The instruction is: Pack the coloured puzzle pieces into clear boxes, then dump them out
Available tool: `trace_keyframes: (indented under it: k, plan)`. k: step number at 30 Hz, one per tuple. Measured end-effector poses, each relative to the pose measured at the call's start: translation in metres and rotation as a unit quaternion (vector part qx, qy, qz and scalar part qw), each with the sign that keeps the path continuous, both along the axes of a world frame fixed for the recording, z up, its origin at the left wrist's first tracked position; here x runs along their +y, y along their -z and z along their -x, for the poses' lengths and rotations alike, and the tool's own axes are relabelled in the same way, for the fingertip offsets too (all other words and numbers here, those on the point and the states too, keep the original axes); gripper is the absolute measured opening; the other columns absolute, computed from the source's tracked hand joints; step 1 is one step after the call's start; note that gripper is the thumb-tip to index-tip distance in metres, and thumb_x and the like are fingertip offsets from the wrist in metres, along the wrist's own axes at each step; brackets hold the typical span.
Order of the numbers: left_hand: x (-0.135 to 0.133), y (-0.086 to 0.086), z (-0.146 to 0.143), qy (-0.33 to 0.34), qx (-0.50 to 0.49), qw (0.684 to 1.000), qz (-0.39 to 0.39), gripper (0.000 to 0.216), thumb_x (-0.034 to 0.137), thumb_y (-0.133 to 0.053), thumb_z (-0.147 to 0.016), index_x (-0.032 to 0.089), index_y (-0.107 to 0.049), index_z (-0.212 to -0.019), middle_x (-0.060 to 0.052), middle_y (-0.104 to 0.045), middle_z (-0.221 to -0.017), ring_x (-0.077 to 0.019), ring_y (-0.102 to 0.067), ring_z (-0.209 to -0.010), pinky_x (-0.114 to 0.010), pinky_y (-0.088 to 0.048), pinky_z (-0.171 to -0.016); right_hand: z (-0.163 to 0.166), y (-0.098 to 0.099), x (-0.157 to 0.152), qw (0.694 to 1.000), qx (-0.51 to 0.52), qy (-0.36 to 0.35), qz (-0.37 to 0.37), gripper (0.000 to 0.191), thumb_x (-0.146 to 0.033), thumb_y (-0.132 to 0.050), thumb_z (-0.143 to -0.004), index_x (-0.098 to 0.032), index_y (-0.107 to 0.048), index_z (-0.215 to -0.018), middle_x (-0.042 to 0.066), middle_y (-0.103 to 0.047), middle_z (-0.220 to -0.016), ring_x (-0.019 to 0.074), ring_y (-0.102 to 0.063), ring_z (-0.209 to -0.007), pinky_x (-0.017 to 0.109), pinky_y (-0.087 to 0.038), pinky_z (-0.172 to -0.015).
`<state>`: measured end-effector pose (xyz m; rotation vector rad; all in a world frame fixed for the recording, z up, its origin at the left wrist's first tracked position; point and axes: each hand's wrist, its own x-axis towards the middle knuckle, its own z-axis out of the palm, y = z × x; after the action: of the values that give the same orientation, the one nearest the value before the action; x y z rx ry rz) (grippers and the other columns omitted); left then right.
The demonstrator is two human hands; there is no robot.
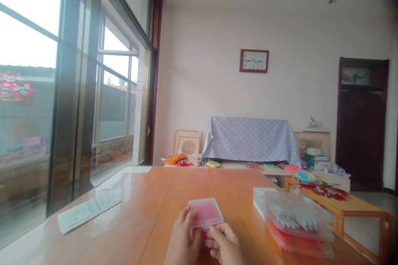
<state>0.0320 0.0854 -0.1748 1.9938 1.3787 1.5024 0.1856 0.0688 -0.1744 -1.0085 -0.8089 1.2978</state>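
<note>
Head view: the left hand (183, 240) and the right hand (224, 245) are seen at the lower edge of the picture, brought together over the glossy orange-brown wooden table (149, 203). Between them a small clear plastic case with red contents (205, 212) is held just above the table top, near its middle, with its far edge tilted up and away from the person.

The left hand is raised from below. Its fingers (186, 215) are extended along the left side of the case and closed against it. The right hand is set lower, with its fingers (219, 228) curled inward and pinched on the near right corner of the case. The thumbs are hidden, so their hold cannot be told.

No label or brand can be made out on the case. A long white printed paper sheet (88, 210) lies near the table's left edge, well apart from the hands. Rows of print are visible on it but are too small to be read. A stack of clear plastic lidded boxes with red and white contents (298, 221) stands to the right of the hands. No writing on it can be read. A rectangular brown-framed wall clock (254, 61) is mounted on the far wall. Its numerals are too blurred to be read.
</note>
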Motion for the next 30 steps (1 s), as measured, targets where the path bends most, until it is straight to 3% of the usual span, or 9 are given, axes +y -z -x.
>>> trace_keyframes:
  k: [5, 11, 14, 17, 21, 27, 30]
  plan:
    - [0.003, 0.002, 0.002, 0.002, -0.008, 1.000, -0.016, 0.045, 0.019, -0.059, -0.077, 0.023, -0.068, -0.120, -0.013, -0.054, -0.143, -0.0298, -0.051, -0.133, -0.046, -0.041, -0.113, 0.001, 0.006, 0.003, 1.000, -0.006, -0.003, 0.008, 0.059, -0.067, -0.084, -0.053, -0.020, -0.054, -0.072, 0.003, -0.072, -0.070, 0.0163, -0.068, -0.061, 0.021, -0.045, -0.051]
    - [0.001, -0.002, 0.002, 0.005, -0.008, 1.000, 0.007, 0.050, 0.021, -0.058, -0.077, 0.022, -0.063, -0.127, -0.013, -0.050, -0.146, -0.0286, -0.047, -0.136, -0.045, -0.037, -0.116, 0.006, -0.007, 0.000, 1.000, 0.026, 0.015, -0.005, 0.055, -0.061, -0.085, -0.053, -0.020, -0.053, -0.068, 0.001, -0.069, -0.065, 0.0147, -0.067, -0.058, 0.020, -0.045, -0.050]
    - [-0.001, -0.004, -0.001, -0.003, -0.055, 0.998, 0.024, 0.071, 0.022, -0.059, -0.073, 0.020, -0.047, -0.143, -0.014, -0.045, -0.149, -0.0292, -0.043, -0.140, -0.045, -0.036, -0.117, 0.002, -0.014, -0.003, 1.000, 0.015, 0.001, -0.020, 0.053, -0.060, -0.084, -0.053, -0.019, -0.054, -0.068, 0.001, -0.067, -0.062, 0.0131, -0.063, -0.051, 0.018, -0.041, -0.044]
    - [-0.006, -0.010, -0.004, -0.003, -0.121, 0.989, 0.087, 0.089, 0.029, -0.063, -0.072, 0.017, -0.029, -0.153, -0.017, -0.040, -0.153, -0.0311, -0.040, -0.141, -0.044, -0.038, -0.114, -0.007, -0.021, -0.008, 0.999, -0.024, 0.002, -0.040, 0.051, -0.061, -0.081, -0.058, -0.018, -0.056, -0.069, 0.003, -0.068, -0.065, 0.0126, -0.061, -0.048, 0.018, -0.037, -0.040]
    - [-0.016, -0.024, -0.002, 0.062, -0.188, 0.962, 0.186, 0.106, 0.041, -0.070, -0.072, 0.015, -0.013, -0.158, -0.019, -0.021, -0.163, -0.0326, -0.033, -0.146, -0.041, -0.036, -0.115, -0.020, -0.033, -0.019, 0.995, -0.061, 0.005, -0.076, 0.041, -0.055, -0.073, -0.073, -0.017, -0.058, -0.072, 0.005, -0.070, -0.071, 0.0125, -0.061, -0.051, 0.017, -0.030, -0.040]
    - [-0.023, -0.036, 0.005, 0.120, -0.277, 0.908, 0.292, 0.094, 0.045, -0.069, -0.078, 0.023, -0.022, -0.157, -0.015, -0.024, -0.164, -0.0302, -0.031, -0.148, -0.041, -0.036, -0.113, -0.033, -0.051, -0.028, 0.994, -0.031, -0.014, -0.100, 0.031, -0.047, -0.071, -0.080, -0.018, -0.060, -0.078, 0.004, -0.069, -0.071, 0.0133, -0.061, -0.058, 0.020, -0.026, -0.043]
    - [-0.023, -0.032, 0.005, 0.093, -0.296, 0.894, 0.324, 0.092, 0.055, -0.071, -0.077, 0.020, -0.033, -0.153, -0.019, -0.041, -0.155, -0.0322, -0.047, -0.137, -0.038, -0.046, -0.099, -0.038, -0.053, -0.025, 0.994, 0.006, -0.024, -0.106, 0.027, -0.043, -0.071, -0.081, -0.020, -0.057, -0.078, 0.001, -0.066, -0.064, 0.0137, -0.059, -0.059, 0.021, -0.028, -0.047]
